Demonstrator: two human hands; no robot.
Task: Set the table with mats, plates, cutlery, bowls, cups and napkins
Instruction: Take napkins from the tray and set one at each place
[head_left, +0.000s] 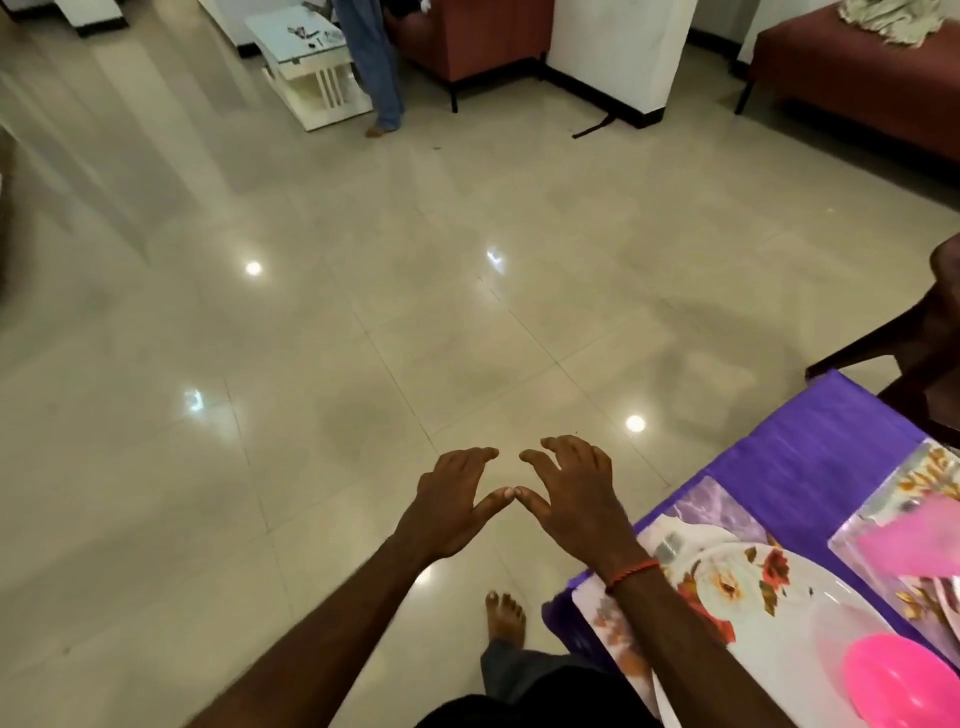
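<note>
My left hand (451, 501) and my right hand (574, 493) hover side by side over the tiled floor, fingers spread, thumb tips touching, holding nothing. At the lower right is the table with a purple cloth (810, 447). A floral mat (691, 525) lies at its near corner with a white flowered plate (769, 613) on it. A pink bowl (904, 680) sits on that plate. Further right lies a second mat (883, 519) with a pink item on it, cut off by the frame edge.
A dark wooden chair (930, 332) stands beyond the table at the right. Across the shiny floor (363, 312) another person's legs (376, 67) stand by a white low table (306, 62). A red sofa (857, 67) is at the back right. My bare foot (504, 616) is below my hands.
</note>
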